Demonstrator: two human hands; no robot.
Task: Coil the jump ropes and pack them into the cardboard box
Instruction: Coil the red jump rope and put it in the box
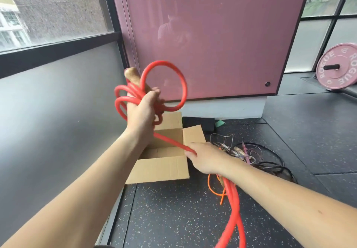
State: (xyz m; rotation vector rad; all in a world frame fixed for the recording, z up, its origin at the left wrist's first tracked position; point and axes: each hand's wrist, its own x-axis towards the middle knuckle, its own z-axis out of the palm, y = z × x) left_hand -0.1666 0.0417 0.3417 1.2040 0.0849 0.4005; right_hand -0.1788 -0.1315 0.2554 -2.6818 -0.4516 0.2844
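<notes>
Nearest the camera, the red jump rope [234,209] hangs slack beneath the right forearm. Right hand [204,157] grips its taut strand beside the open cardboard box [162,168] on the floor. Left hand [143,110], raised beyond, clasps the coiled loops and a wooden handle [133,75]. Tangled ropes [251,155] lie right of the box; a pink weight plate [338,66] stands farthest.

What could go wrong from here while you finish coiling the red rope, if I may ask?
The coils in the left hand are uneven, with one big loop of the red jump rope standing free, so they may spring apart. The slack below the right hand lies beside the orange rope on the floor; pulling it in could snag or drag that one.
</notes>
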